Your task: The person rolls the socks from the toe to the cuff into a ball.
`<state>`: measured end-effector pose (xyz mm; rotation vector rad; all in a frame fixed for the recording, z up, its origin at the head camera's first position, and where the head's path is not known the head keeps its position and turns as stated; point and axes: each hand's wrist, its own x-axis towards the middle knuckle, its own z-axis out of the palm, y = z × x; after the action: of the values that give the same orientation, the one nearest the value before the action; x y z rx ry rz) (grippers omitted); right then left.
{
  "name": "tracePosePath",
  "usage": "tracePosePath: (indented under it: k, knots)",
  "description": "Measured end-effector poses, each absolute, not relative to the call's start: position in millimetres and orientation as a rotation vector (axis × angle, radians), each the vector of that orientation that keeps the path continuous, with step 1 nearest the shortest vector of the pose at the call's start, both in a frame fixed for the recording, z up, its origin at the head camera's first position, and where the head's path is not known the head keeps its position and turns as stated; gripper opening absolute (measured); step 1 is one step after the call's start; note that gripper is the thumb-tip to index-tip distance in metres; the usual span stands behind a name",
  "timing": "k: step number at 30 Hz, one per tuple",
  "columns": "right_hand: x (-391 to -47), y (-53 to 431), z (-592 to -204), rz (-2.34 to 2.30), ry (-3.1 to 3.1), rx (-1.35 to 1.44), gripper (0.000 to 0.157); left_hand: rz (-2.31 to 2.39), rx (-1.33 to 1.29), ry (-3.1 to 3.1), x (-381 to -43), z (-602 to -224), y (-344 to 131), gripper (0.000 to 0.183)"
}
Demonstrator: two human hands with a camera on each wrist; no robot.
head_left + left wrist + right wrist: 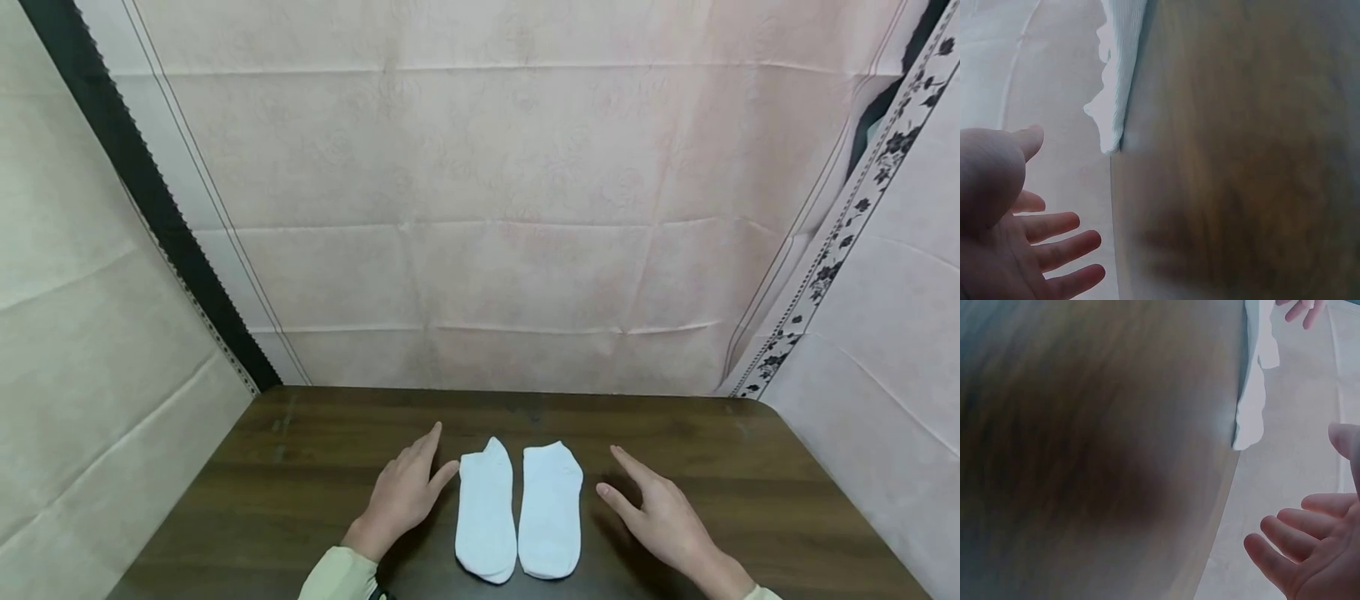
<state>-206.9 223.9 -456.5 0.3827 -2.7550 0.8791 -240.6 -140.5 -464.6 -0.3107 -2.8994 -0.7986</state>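
Two white socks lie flat and side by side on the brown wooden table (315,492). The left sock (486,512) and the right sock (551,512) almost touch along their inner edges. My left hand (405,490) is just left of the left sock, its thumb tip close to the sock's edge; whether it touches I cannot tell. To the right of the pair, my right hand (663,517) hovers with a gap to the right sock. Both hands hold nothing, and their fingers are extended, as the left wrist view of the left hand (1029,231) also shows.
A pale cloth (510,208) hangs behind the table's far edge. More cloth panels stand at the left (97,350) and right (877,375), the right one with a dark floral border (832,258). A black strip (165,208) runs down the left corner.
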Motion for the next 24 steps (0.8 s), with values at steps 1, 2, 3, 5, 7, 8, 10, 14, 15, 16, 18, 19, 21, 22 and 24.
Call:
tracePosePath:
  k: [1, 2, 3, 5, 7, 8, 10, 14, 15, 16, 18, 19, 21, 22, 24]
  knots:
    - [-207.0, 222.6, -456.5, 0.896, -2.752, 0.373, 0.065, -0.808, -0.308, -2.901, -241.0, -464.3, -139.8, 0.071]
    - [-207.0, 221.3, -456.4, 0.917, -2.749, 0.365, 0.065, -0.820, -0.306, -2.900, -241.6, -464.1, -139.2, 0.071]
    - [-206.9, 220.0, -456.1, 0.941, -2.746, 0.356, 0.065, -0.832, -0.304, -2.900, -242.0, -464.0, -138.6, 0.071]
    - [-206.8, 217.1, -455.7, 0.998, -2.744, 0.345, 0.066, -0.860, -0.297, -2.896, -242.5, -463.8, -137.2, 0.071]
    - [-206.7, 214.0, -455.0, 1.065, -2.739, 0.342, 0.066, -0.886, -0.289, -2.893, -242.9, -464.2, -135.7, 0.071]
    - [-206.6, 212.6, -454.8, 1.109, -2.735, 0.342, 0.066, -0.899, -0.282, -2.892, -243.0, -464.5, -134.9, 0.071]
    - [-206.2, 210.1, -454.6, 1.191, -2.725, 0.337, 0.066, -0.919, -0.271, -2.893, -243.2, -465.2, -133.1, 0.071]
    - [-205.0, 206.1, -454.2, 1.323, -2.690, 0.314, 0.063, -0.967, -0.254, -2.894, -244.0, -466.4, -129.1, 0.070]
    - [-204.6, 205.0, -454.0, 1.350, -2.681, 0.305, 0.062, -0.977, -0.250, -2.893, -244.3, -466.6, -128.1, 0.070]
    - [-204.7, 203.8, -453.8, 1.372, -2.674, 0.299, 0.061, -0.987, -0.246, -2.893, -244.6, -466.7, -127.3, 0.069]
    - [-204.2, 201.6, -453.2, 1.409, -2.665, 0.281, 0.059, -1.005, -0.234, -2.894, -245.2, -466.8, -126.1, 0.069]
    - [-204.3, 200.3, -453.0, 1.428, -2.662, 0.271, 0.058, -1.010, -0.229, -2.895, -245.6, -467.0, -125.7, 0.069]
    - [-204.4, 197.7, -452.7, 1.460, -2.659, 0.250, 0.056, -1.016, -0.218, -2.896, -246.2, -467.3, -125.2, 0.067]
    - [-204.5, 196.5, -452.8, 1.473, -2.658, 0.238, 0.055, -1.019, -0.214, -2.895, -246.5, -467.6, -125.1, 0.067]
    - [-204.5, 193.8, -453.2, 1.494, -2.656, 0.221, 0.054, -1.032, -0.210, -2.893, -247.2, -467.9, -124.8, 0.065]
